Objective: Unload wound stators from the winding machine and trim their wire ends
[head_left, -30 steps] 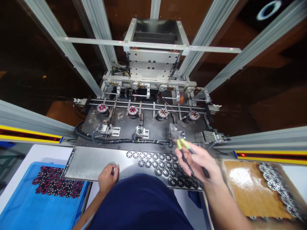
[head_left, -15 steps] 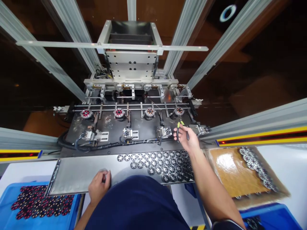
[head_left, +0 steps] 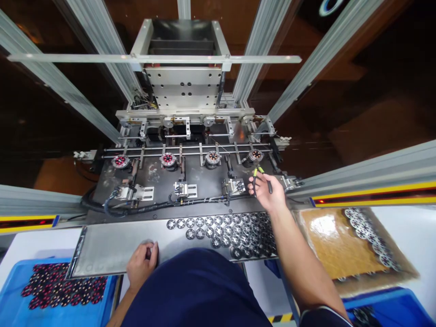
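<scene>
My right hand (head_left: 269,193) is reached into the winding machine and grips small pliers (head_left: 259,175) with yellow-green handles, their tip close to the rightmost wound stator (head_left: 255,156). Three more stators sit on the same row, among them a copper one (head_left: 213,157) and a red one (head_left: 168,159). My left hand (head_left: 142,265) rests curled on the near edge of the steel tray (head_left: 116,245); whether it holds anything is hidden. Several bare round stator cores (head_left: 235,231) lie on the tray's right half.
A blue bin (head_left: 13,309) at the lower left holds several red-wound stators (head_left: 61,290). A cardboard box (head_left: 327,245) at the right holds more cores (head_left: 369,240). Aluminium frame rails (head_left: 85,109) surround the machine, with a crossbar (head_left: 153,58) overhead.
My right hand has gone from above the tray into the machine with the pliers, stopping by the rightmost stator. The view has shifted. My left hand has stayed on the tray edge.
</scene>
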Motion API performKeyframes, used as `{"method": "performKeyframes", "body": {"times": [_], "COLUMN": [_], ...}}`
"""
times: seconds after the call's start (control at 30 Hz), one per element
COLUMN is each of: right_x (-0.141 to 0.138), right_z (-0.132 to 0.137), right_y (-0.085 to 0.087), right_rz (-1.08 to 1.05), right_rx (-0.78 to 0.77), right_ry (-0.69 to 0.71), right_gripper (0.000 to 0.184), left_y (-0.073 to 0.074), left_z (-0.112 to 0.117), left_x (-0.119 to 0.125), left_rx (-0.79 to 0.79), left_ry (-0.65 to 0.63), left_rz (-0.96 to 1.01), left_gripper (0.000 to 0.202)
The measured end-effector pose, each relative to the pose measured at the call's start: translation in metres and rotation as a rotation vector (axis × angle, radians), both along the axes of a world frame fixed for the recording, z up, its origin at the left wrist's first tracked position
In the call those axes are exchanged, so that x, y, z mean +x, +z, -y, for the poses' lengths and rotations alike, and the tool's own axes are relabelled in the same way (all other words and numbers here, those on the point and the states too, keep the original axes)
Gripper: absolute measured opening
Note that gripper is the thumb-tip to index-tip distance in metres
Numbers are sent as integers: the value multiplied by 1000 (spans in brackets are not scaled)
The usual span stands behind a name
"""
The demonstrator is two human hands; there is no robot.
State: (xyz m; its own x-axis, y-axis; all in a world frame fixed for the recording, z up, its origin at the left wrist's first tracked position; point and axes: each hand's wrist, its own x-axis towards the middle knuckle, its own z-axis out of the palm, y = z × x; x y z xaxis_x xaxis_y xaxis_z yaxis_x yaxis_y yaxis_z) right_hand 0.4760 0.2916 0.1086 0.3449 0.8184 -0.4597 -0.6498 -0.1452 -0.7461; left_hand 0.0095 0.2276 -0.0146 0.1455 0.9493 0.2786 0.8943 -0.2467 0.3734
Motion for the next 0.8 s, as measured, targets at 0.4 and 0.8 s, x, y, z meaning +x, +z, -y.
{"method": "performKeyframes", "body": {"times": [0.4,0.8], "right_x": [-95,-302], "right_z": [90,22], "right_y": [71,-17], "right_rz": [64,981], "right_rx": [462,12], "right_ry": [934,1363], "right_gripper": [59,42], "left_y": [7,66], "left_z": [-3,9], "left_x": [5,8], "left_rx": [-178,-716], "left_ry": [83,94], "left_rz": [213,679], "left_gripper": [27,67]}}
